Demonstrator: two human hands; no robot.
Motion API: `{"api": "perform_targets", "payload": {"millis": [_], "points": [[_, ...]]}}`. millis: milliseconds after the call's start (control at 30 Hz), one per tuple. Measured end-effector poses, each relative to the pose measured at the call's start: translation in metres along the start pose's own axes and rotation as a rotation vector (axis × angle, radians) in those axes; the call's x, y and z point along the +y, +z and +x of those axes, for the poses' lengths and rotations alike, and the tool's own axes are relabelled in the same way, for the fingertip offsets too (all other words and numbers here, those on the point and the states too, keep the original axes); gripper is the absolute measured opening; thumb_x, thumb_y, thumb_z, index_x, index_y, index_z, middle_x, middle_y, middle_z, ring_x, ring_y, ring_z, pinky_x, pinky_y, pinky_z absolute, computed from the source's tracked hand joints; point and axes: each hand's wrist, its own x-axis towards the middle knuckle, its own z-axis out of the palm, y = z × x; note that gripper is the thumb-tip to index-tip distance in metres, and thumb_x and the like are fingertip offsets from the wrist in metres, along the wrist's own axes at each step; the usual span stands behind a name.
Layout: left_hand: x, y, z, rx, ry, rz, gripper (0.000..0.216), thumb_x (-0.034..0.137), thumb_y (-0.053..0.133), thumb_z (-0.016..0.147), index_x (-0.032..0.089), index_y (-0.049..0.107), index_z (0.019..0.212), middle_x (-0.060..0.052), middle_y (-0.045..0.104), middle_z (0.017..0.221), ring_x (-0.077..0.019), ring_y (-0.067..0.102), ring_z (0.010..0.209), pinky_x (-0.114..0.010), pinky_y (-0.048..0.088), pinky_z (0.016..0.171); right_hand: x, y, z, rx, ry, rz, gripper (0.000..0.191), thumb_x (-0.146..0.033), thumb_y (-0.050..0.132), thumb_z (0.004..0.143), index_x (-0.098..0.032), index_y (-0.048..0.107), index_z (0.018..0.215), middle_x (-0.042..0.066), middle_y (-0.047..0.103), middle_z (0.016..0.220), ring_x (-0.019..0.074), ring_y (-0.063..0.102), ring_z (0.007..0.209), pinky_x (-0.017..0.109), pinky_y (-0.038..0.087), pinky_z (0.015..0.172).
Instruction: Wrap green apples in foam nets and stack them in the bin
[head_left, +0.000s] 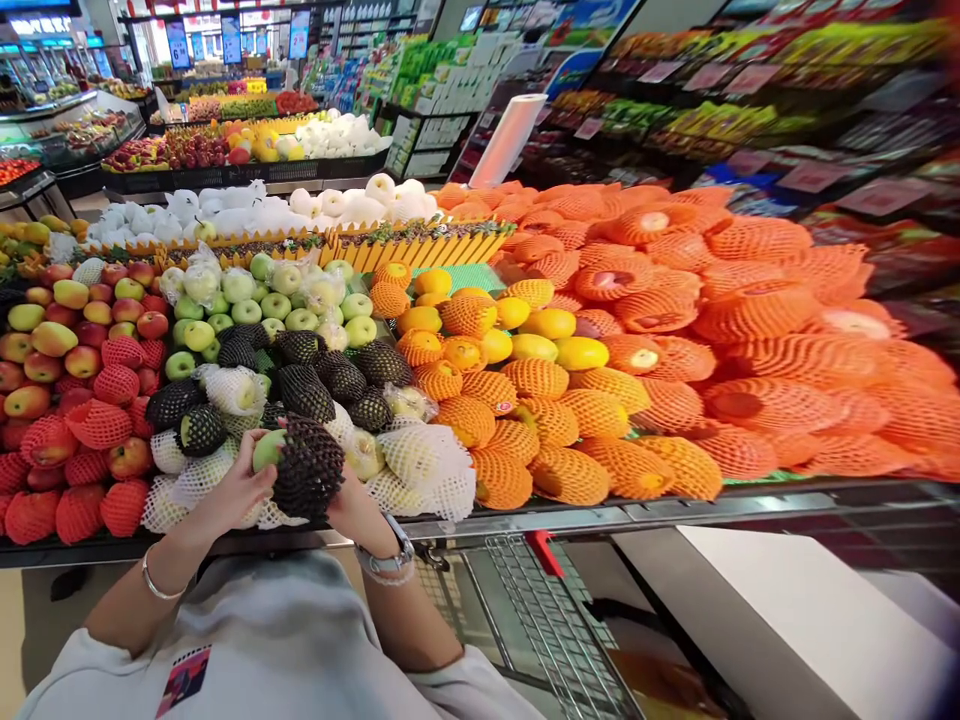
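Fingers of your left hand (238, 486) clamp the exposed end of a green apple (268, 450), held just above the front of a fruit stand, while your right hand (351, 502) braces the far side of the black foam net (309, 470) around it; the right fingers are mostly hidden, so you cannot tell how firmly they close. Most of the apple appears wrapped, leaving its left end bare; whether the net is going on or coming off cannot be told. Around your hands, white-netted fruit (420, 455) lies along the front edge and black-netted fruit (304, 388) just behind, while many green apples (277, 305) farther back remain bare. Red apples (79, 335) crowd the left, some netted; yellow fruit (581, 353) sits to the right, much of it in orange nets, beside a heap of larger orange-netted fruit (750, 310). Below the stand's edge, a wire shopping cart (540, 600) stands at your right.
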Motion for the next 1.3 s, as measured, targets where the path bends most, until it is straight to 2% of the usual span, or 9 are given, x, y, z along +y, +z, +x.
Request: {"api": "perform_targets", "payload": {"millis": [167, 333, 500, 633, 767, 933, 1067, 1200, 1300], "points": [[0.000, 0.003, -0.003, 0.032, 0.084, 0.106, 0.077, 0.042, 0.095, 0.048, 0.024, 0.051, 0.109, -0.003, 0.064, 0.107, -0.0228, 0.062, 0.104, -0.034, 0.050, 0.093, -0.026, -0.008, 0.021, -0.126, -0.054, -0.014, 0.044, -0.033, 0.063, 0.090, -0.033, 0.060, 0.134, 0.005, 0.068, 0.128, 0.0265, 0.058, 0.128, 0.046, 0.044, 0.114], [-0.004, 0.007, 0.001, 0.293, 0.022, -0.027, 0.058, 0.037, 0.084, 0.062, 0.024, 0.051, 0.108, 0.000, 0.066, 0.096, -0.0197, 0.065, 0.094, -0.034, 0.052, 0.089, -0.028, -0.004, 0.026, -0.122, -0.028, -0.091, 0.032, -0.021, 0.057, 0.090, -0.029, 0.069, 0.120, 0.006, 0.075, 0.108, 0.0257, 0.067, 0.110, 0.045, 0.051, 0.105], [0.002, 0.006, 0.005, 0.371, 0.074, -0.124, 0.050, 0.036, 0.081, 0.063, 0.026, 0.051, 0.102, 0.000, 0.068, 0.098, -0.0197, 0.067, 0.094, -0.035, 0.054, 0.089, -0.007, 0.010, 0.007, 0.169, 0.058, -0.241, 0.014, -0.019, 0.062, 0.086, -0.022, 0.075, 0.088, 0.007, 0.075, 0.080, 0.0243, 0.070, 0.075, 0.038, 0.060, 0.068], [0.006, -0.001, 0.006, 0.428, 0.178, -0.074, 0.040, 0.041, 0.075, 0.069, 0.027, 0.050, 0.097, 0.001, 0.068, 0.095, -0.0194, 0.068, 0.094, -0.035, 0.054, 0.089, 0.007, 0.015, -0.001, 0.431, 0.011, -0.147, 0.017, -0.020, 0.061, 0.092, -0.025, 0.076, 0.096, 0.005, 0.078, 0.093, 0.0223, 0.074, 0.084, 0.036, 0.062, 0.076], [0.006, -0.004, 0.005, 0.409, 0.202, 0.144, 0.040, 0.041, 0.072, 0.073, 0.026, 0.054, 0.104, 0.000, 0.067, 0.099, -0.0196, 0.065, 0.099, -0.034, 0.051, 0.094, 0.018, 0.014, 0.002, 0.332, 0.054, -0.058, 0.023, -0.023, 0.068, 0.088, -0.025, 0.071, 0.110, 0.006, 0.077, 0.097, 0.0227, 0.074, 0.083, 0.037, 0.063, 0.076], [0.003, 0.000, 0.005, 0.355, 0.222, 0.322, 0.056, 0.046, 0.071, 0.075, 0.024, 0.053, 0.123, -0.008, 0.059, 0.133, -0.0268, 0.051, 0.130, -0.040, 0.039, 0.112, 0.027, 0.012, 0.004, 0.107, 0.057, -0.021, 0.066, -0.023, 0.075, 0.079, -0.024, 0.048, 0.140, 0.014, 0.058, 0.138, 0.0291, 0.057, 0.127, 0.048, 0.049, 0.107], [-0.002, 0.004, 0.001, 0.289, 0.264, 0.386, 0.078, 0.046, 0.083, 0.063, 0.019, 0.052, 0.129, -0.014, 0.053, 0.137, -0.0329, 0.044, 0.136, -0.044, 0.033, 0.115, 0.022, 0.011, 0.005, 0.013, 0.102, 0.016, 0.083, -0.029, 0.078, 0.077, -0.024, 0.033, 0.147, 0.015, 0.048, 0.145, 0.0298, 0.048, 0.136, 0.049, 0.039, 0.115], [-0.012, 0.005, -0.001, 0.359, 0.259, 0.403, 0.076, 0.046, 0.083, 0.065, 0.021, 0.051, 0.129, -0.012, 0.057, 0.132, -0.0322, 0.047, 0.133, -0.046, 0.032, 0.116, 0.017, 0.012, 0.005, -0.017, 0.065, 0.068, 0.082, -0.035, 0.075, 0.080, -0.023, 0.031, 0.148, 0.015, 0.043, 0.150, 0.0298, 0.041, 0.141, 0.048, 0.035, 0.118], [-0.021, -0.006, 0.001, 0.446, 0.225, 0.297, 0.065, 0.054, 0.069, 0.079, 0.027, 0.045, 0.133, -0.008, 0.057, 0.135, -0.0275, 0.043, 0.137, -0.042, 0.034, 0.115, 0.011, 0.011, 0.007, 0.031, 0.034, 0.122, 0.058, -0.035, 0.065, 0.089, -0.026, 0.043, 0.142, 0.012, 0.050, 0.145, 0.0282, 0.045, 0.138, 0.048, 0.038, 0.116]]}}
